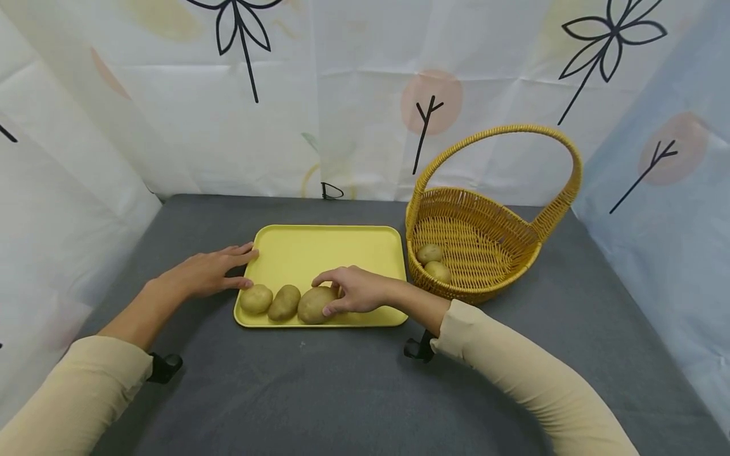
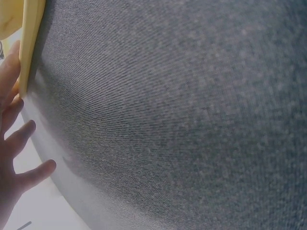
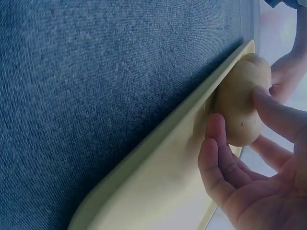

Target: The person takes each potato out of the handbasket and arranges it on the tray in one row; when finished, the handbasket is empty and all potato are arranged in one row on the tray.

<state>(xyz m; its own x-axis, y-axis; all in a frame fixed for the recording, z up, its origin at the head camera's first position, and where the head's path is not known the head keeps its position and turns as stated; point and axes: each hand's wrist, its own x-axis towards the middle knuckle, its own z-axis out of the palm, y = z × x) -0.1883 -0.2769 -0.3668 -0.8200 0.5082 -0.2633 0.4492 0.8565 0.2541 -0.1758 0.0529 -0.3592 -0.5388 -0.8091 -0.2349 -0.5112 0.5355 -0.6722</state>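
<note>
Three potatoes lie in a row along the near edge of a yellow tray [image 1: 327, 244]. My right hand [image 1: 362, 290] holds the largest, rightmost potato [image 1: 313, 306], its thumb and fingers around it; in the right wrist view this potato [image 3: 240, 103] sits against the tray's rim. The middle potato [image 1: 284, 303] and the round left potato [image 1: 256, 299] rest side by side. My left hand [image 1: 208, 272] touches the tray's left rim with spread, fairly straight fingers, its thumb close to the left potato. In the left wrist view, fingers [image 2: 9, 72] meet the tray's edge.
A yellow woven basket [image 1: 485, 234] with a tall arched handle stands right of the tray, close to its edge. Inside lie two potatoes [image 1: 438, 272] at its left side. Dark grey cloth [image 1: 319, 386] covers the table. Printed white curtains [image 1: 365, 126] hang behind and at both sides.
</note>
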